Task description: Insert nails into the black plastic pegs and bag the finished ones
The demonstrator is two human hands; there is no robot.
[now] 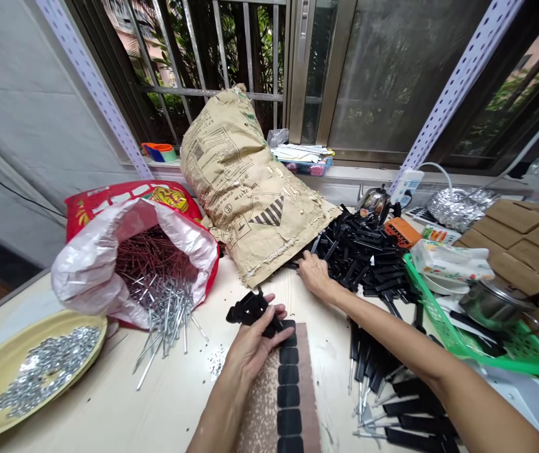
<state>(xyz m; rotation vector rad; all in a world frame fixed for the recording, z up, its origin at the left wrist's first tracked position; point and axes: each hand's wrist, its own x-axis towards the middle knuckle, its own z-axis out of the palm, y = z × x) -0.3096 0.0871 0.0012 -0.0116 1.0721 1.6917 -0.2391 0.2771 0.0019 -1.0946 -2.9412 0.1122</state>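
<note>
My left hand (262,330) is closed around several small black plastic parts (250,308), held above a strip with a row of black rounded-square pads (289,375). Farther right, my right hand (314,274) reaches to the left edge of a heap of black plastic pieces (368,251), beside the mouth of a brown paper sack (260,189). Its fingers are curled down, and I cannot make out what is between them. Below my right forearm lie black-handled pieces with metal rods (368,371), laid out in rows.
At left, an opened red-and-white bag (94,270) spills long metal rods (170,314). A yellow tray (94,346) holds small metal pieces. To the right are a green basket (439,327) with a metal pot (493,305), an orange box (402,233) and brown cartons (519,239).
</note>
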